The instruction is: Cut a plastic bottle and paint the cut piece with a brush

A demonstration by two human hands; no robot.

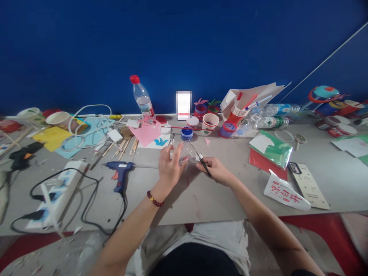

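My left hand [169, 165] is wrapped round a clear plastic bottle [185, 152] lying on its side over the grey table [201, 199]. My right hand [216, 170] grips black-handled scissors [201, 158], whose blades point up and left against the bottle. A white bottle cap [199, 156] lies just beside the blades. A red bead bracelet sits on my left wrist.
A blue glue gun [120, 171] and a white power strip [54, 195] with black cords lie to the left. Behind the hands stand a blue paint pot [186, 133], paper cups [210, 122], an upright water bottle [142, 97] and pink paper [145, 133]. Green and red paper [271, 151] lies right.
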